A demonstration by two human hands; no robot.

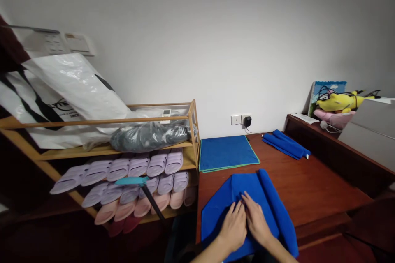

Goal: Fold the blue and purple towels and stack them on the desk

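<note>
A bright blue cloth (271,201) lies partly folded at the near edge of the dark wooden table (308,189). My left hand (233,228) and my right hand (256,220) rest side by side on its middle, fingers stretched out flat and pressing on the fabric. Beyond it a folded blue cloth with a green edge (226,153) lies flat near the wall. A rolled blue cloth (286,144) lies at the back right of the table.
A wooden shoe rack (193,131) with several lilac and pink slippers (148,166) stands to the left, with plastic bags (77,90) on top. A wall socket with a plug (247,121) sits behind. A raised ledge at right holds a yellow plush toy (341,102) and grey boxes (373,131).
</note>
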